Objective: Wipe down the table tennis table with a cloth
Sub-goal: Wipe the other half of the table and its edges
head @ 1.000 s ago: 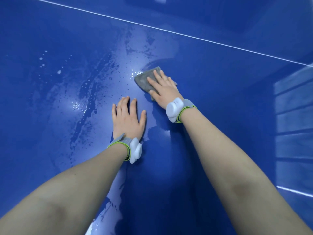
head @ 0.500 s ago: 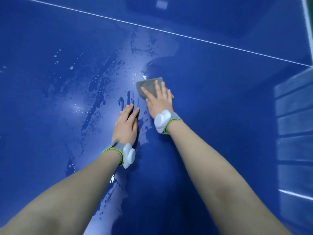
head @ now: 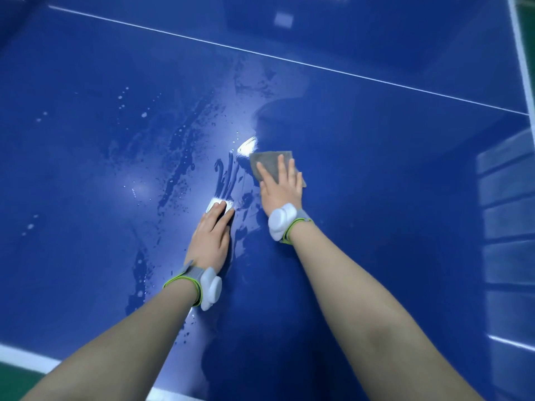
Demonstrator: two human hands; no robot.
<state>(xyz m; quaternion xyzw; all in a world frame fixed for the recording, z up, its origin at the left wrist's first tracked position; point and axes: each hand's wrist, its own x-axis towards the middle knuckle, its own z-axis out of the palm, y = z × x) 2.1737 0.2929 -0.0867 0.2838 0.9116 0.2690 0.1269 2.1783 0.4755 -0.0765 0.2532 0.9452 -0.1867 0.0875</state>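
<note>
The glossy blue table tennis table [head: 376, 157] fills the view, with wet streaks and droplets across its middle and left. A small grey cloth [head: 267, 163] lies flat on it near the centre. My right hand [head: 280, 186] presses on the cloth with straight fingers, covering its near half. Just left of it and nearer to me, my left hand [head: 211, 238] rests flat on the wet surface with its fingers together. Both wrists carry white sensor bands.
A thin white line [head: 289, 60] crosses the table at the back. The table's white edge [head: 26, 357] runs along the near left, with green floor [head: 17, 383] beyond it. Another white edge line [head: 521, 53] runs down the far right.
My right hand has drawn the cloth back towards me and a little to the right. My left hand's fingers have closed together and slid nearer. The view has shifted, showing the table's near edge.
</note>
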